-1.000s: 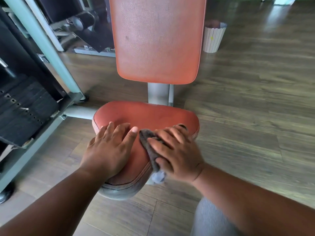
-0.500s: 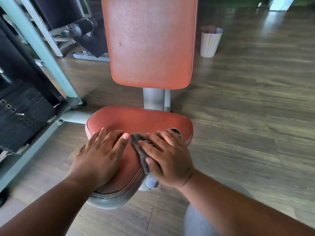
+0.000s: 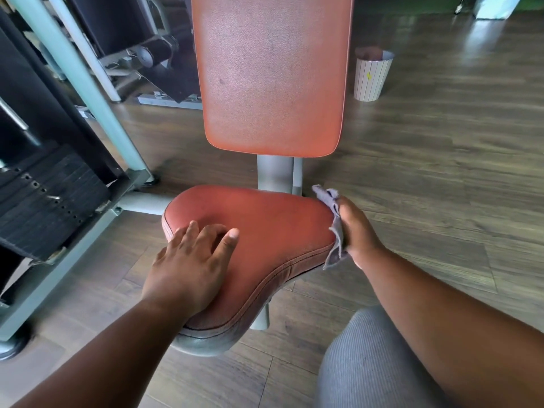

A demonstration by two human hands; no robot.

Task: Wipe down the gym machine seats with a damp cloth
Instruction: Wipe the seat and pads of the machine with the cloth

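Nearest me, both forearms reach forward over my grey-clad knee (image 3: 368,363). My left hand (image 3: 188,266) lies palm down on the near-left part of the seat (image 3: 265,231), fingers (image 3: 226,245) spread apart and flat on the orange-red padding, gripping nothing. My right hand (image 3: 356,231) sits at the seat's right edge, turned on its side, fingers curled shut around the cloth (image 3: 334,222). The cloth is a small grey rag pressed between palm and the side of the cushion; one corner sticks up past the fingertips, another hangs below the seam.

Change from half a second ago: the right hand was then on top of the seat, just beside the left, cloth flat under the fingers. It has now swept out to the right rim. The left hand has stayed roughly in place. My view has also dropped closer to the seat.

Farther out: a grey post (image 3: 275,175) rises behind the seat to the upright backrest (image 3: 270,83), same worn padding. To the left, the pale green frame (image 3: 76,83) and the black weight stack (image 3: 44,201). On the wooden floor (image 3: 441,172) beyond, right of the backrest, stands a pale striped bin (image 3: 372,78).
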